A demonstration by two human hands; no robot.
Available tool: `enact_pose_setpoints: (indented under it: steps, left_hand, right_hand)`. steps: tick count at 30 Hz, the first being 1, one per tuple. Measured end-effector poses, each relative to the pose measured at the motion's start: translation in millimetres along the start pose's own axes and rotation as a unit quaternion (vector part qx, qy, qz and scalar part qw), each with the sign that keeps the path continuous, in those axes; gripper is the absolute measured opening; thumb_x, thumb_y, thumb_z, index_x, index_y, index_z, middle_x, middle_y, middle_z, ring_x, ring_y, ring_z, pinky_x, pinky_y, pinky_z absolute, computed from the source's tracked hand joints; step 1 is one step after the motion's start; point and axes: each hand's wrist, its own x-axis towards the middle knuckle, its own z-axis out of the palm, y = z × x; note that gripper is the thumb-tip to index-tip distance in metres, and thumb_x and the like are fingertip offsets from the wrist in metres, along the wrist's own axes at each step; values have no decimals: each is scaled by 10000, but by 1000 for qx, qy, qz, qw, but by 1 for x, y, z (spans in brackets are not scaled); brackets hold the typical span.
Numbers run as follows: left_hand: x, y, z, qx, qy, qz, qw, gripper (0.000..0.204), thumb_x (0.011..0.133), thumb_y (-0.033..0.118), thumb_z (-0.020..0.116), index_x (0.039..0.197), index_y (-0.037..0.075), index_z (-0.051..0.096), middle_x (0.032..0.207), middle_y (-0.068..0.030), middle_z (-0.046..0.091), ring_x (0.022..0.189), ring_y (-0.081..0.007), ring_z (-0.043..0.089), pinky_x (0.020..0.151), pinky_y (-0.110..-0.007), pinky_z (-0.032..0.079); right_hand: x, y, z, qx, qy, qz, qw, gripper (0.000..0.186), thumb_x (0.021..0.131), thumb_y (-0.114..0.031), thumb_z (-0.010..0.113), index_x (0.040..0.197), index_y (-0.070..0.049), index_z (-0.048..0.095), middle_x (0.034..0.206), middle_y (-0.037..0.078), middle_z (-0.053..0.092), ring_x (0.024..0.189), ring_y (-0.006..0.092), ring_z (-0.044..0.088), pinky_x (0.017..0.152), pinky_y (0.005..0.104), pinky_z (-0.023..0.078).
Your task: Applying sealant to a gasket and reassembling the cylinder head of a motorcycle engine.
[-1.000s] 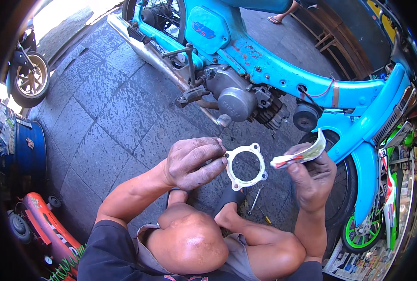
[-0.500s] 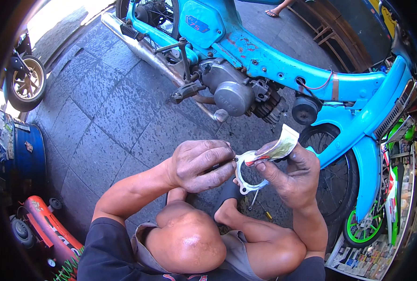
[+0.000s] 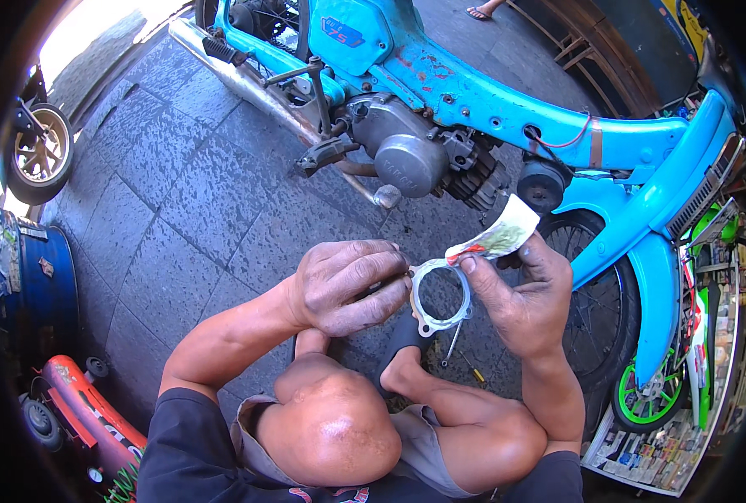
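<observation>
Ring (image 3: pixel 436 321): pale, held up on the near side of the blue motorbike (image 3: pixel 473 105)!
Left hand (image 3: pixel 352 287): there, pinching the ring's edge!
Right hand (image 3: pixel 528 298): pinching a curved slip (image 3: pixel 507 233), nearer the motorbike's front wheel (image 3: pixel 595 327).

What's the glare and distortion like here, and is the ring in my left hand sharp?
In the head view, the upper-left corner is washed out white; a highlight sits on your left knee; the wide lens likely bends the blue motorbike, inside a black border; the ring in your left hand shows clearly enough to reveal a tab hole.
</observation>
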Motion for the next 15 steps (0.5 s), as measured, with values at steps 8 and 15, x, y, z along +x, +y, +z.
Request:
enact_pose_setpoints:
  steps: [8,15]
  left_hand:
    - [-3,-3,0,1,-9,-13,1000,251,669,97,688,899,8,643,892,-129,610,769,-254,667,642,-318,584]
    - [-6,-5,-3,28,-10,-26,999,260,662,89,694,903,4,648,899,-129,609,756,-249,663,635,-316,577]
  right_hand:
    - [-12,-8,-7,148,-84,54,984,231,744,-40,770,967,-1,723,937,100,686,754,111,630,652,263,489]
    - [-11,-9,-13,25,-103,-20,994,280,718,-37,772,990,0,718,955,127,690,773,183,658,665,280,506]
